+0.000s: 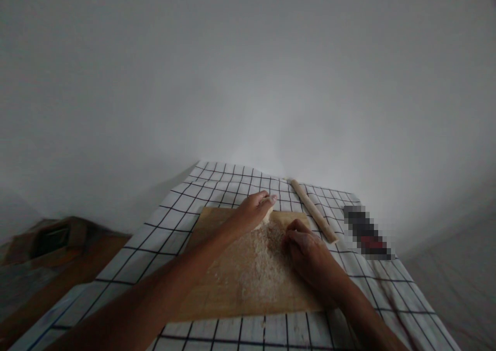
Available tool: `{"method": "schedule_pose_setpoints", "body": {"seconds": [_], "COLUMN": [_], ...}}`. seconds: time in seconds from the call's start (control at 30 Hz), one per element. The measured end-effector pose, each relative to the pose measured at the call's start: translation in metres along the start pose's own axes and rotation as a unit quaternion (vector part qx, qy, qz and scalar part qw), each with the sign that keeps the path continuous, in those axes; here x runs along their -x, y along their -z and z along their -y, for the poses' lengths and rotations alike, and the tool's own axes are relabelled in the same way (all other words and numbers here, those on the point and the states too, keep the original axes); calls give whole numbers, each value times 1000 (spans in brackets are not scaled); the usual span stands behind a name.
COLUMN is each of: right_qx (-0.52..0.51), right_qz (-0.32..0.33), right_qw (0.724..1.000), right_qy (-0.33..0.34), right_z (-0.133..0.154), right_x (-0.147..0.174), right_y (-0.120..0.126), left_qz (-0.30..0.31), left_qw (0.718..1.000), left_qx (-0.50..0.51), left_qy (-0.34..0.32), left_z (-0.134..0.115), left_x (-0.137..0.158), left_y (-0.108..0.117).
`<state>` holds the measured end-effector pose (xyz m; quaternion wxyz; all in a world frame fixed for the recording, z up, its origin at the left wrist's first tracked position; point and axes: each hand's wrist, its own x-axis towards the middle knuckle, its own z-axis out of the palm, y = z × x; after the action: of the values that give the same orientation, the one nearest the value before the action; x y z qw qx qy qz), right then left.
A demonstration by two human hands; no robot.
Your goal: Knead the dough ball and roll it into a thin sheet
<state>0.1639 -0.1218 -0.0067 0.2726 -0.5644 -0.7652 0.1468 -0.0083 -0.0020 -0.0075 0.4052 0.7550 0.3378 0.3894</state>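
A wooden board lies flat, with loose flour scattered over its middle. Near the board's far edge, my left hand is closed around a pale piece of dough, which its fingers partly cover. My right hand is over the right side of the board, at the edge of the flour. Its fingers are curled together and look dusted with flour; whatever they may pinch is hidden.
Beyond the board's right side lies a wooden rolling pin. A pixelated dark object sits farther right on the checked tablecloth. A pale wall rises behind the table. An open cardboard box stands low on the left.
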Motion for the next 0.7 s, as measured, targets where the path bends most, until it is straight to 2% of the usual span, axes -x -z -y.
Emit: {"method": "schedule_pose_setpoints", "body": {"seconds": [0.1,0.27,0.43,0.53,0.6,0.7], "right_qx": [-38,-139,-130,-104,-104,-141], "right_qz": [-3,-78,-48,-59,-67,-87], "right_qw": [999,987,989,992,991,982], "right_qy": [4,34,46,43,56,90], "right_z": [-3,2,12,10,8,5], "right_x": [-1,-1,-1,-2,-2,-3], "right_y": [3,10,3,-2,0,8], "left_qz": [5,41,75,90,101,111], "left_qw": [1000,997,995,989,978,948], "left_qx": [9,36,64,117,173,267], "left_qy": [4,59,32,26,56,135], "left_z": [-3,-10,-14,-16,-15,-12], "left_x": [1,4,10,13,12,4], "left_y": [0,3,-4,-13,-17,-19]}}
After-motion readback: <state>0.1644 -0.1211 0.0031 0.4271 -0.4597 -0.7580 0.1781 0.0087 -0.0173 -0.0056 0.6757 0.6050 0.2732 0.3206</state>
